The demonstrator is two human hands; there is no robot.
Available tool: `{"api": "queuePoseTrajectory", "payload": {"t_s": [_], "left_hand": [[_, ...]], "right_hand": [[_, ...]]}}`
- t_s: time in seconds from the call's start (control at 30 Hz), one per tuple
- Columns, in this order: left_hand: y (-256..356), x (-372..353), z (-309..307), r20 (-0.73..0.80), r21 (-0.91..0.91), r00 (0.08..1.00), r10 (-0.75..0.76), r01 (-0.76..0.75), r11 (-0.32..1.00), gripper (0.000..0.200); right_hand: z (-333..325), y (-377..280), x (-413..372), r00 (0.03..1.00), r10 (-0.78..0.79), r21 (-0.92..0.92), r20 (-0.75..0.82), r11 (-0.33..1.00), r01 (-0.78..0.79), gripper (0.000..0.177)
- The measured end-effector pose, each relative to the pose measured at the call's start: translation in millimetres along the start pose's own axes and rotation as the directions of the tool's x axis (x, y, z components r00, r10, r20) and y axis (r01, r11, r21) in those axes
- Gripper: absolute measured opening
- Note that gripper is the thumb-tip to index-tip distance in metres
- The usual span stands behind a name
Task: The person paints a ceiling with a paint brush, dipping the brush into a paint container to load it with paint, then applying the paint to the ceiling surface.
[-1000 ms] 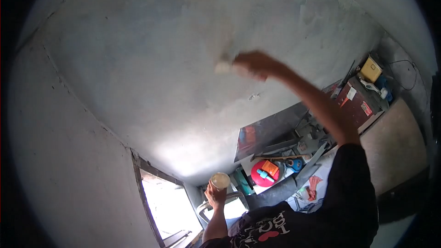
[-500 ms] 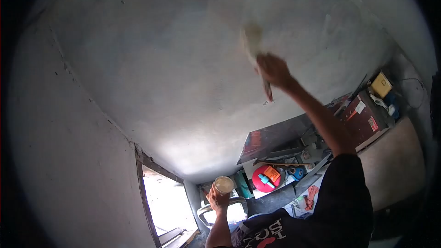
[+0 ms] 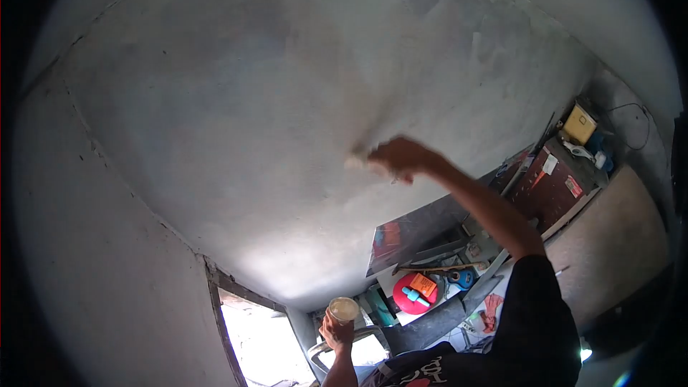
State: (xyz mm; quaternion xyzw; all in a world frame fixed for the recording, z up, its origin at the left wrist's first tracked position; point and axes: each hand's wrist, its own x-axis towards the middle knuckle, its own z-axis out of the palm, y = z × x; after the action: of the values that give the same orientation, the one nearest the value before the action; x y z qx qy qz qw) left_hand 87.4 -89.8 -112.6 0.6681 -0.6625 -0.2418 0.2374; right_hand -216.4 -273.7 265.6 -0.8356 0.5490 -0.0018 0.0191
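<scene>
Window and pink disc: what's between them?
Between the window and the pink disc, the head view shows the left hand with a cup, a curved metal frame and a teal item.

Cannot make out the white lettering on the black shirt, nor any print on the orange packet.

Bright window, orange packet on a red disc, yellow box atop a maroon cabinet, reddish cloth
</scene>
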Motion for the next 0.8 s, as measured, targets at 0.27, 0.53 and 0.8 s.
{"api": "queuePoseTrajectory", "payload": {"t_s": [0.27,0.53,0.8], "left_hand": [[0.2,2.5,5.3,-0.051,-0.049,0.996,-0.067,0.065,0.997,0.063],[6.9,-0.3,-7.2,-0.019,-0.048,0.998,-0.054,0.053,0.997,0.064],[15.3,-0.4,-9.7,-0.037,-0.028,0.996,-0.085,0.084,0.996,0.061]], "right_hand": [[-187.5,0.5,-17.4,0.568,-0.367,-0.48,-0.737,0.875,-0.057,0.014],[-28.2,25.5,43.5,0.469,-0.403,-0.482,-0.786,0.874,-0.057,0.025],[200.4,14.2,18.1,0.899,-0.42,-0.376,-0.124,0.858,0.349,0.028]]}}
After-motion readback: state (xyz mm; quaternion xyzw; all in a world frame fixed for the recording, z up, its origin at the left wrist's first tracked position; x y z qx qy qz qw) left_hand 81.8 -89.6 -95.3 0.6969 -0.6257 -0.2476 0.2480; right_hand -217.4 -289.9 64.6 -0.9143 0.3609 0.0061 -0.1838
